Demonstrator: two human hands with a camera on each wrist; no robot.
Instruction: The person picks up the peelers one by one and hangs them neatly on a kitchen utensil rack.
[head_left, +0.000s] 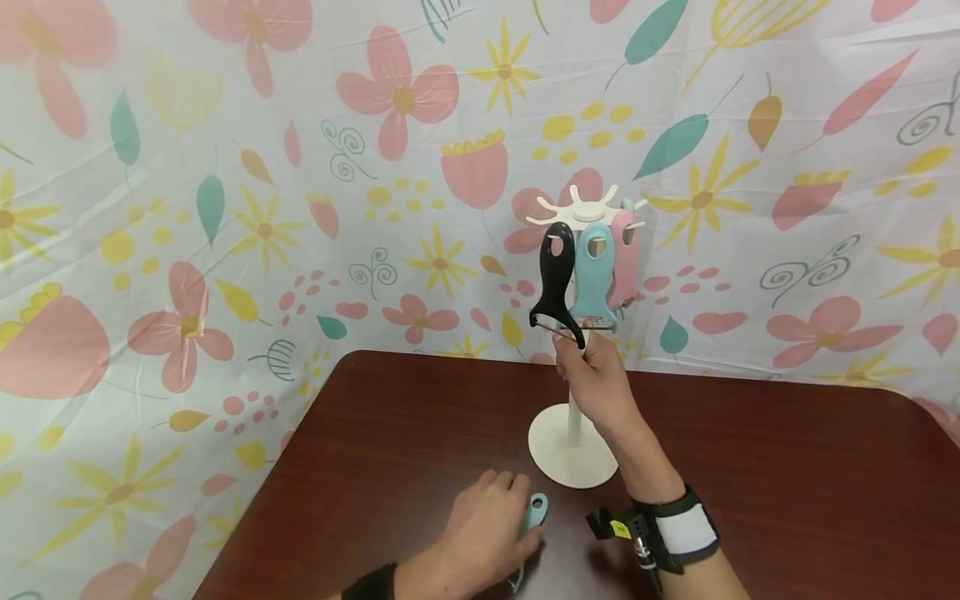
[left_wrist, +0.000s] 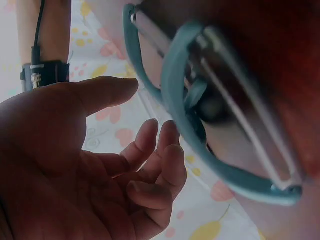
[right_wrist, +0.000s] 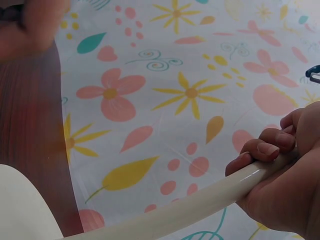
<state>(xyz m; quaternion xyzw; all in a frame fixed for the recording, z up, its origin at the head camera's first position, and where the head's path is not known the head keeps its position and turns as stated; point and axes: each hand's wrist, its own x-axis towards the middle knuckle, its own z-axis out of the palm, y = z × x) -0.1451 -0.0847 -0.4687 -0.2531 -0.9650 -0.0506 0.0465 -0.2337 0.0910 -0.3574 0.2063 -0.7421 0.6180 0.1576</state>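
Note:
A white stand point(head_left: 552, 444) has a round base, an upright post and a crown of hooks. My right hand point(head_left: 600, 387) grips its post just below the hanging tools; the right wrist view shows fingers curled round the white post point(right_wrist: 195, 206). From the hooks hang a black peeler point(head_left: 555, 271), a light blue peeler point(head_left: 594, 279) and a pink peeler point(head_left: 624, 258). My left hand point(head_left: 483, 529) is beside a blue peeler point(head_left: 536, 508) low on the table, partly covering it. In the left wrist view, thumb and loosely bent fingers stand apart beside the peeler's blue frame point(left_wrist: 172, 95).
The dark red-brown table point(head_left: 420, 417) reaches back to a flower-patterned cloth point(head_left: 420, 183) hanging behind and at the left. A strapped wrist camera point(head_left: 630, 529) sits on the right forearm, close to the stand's base.

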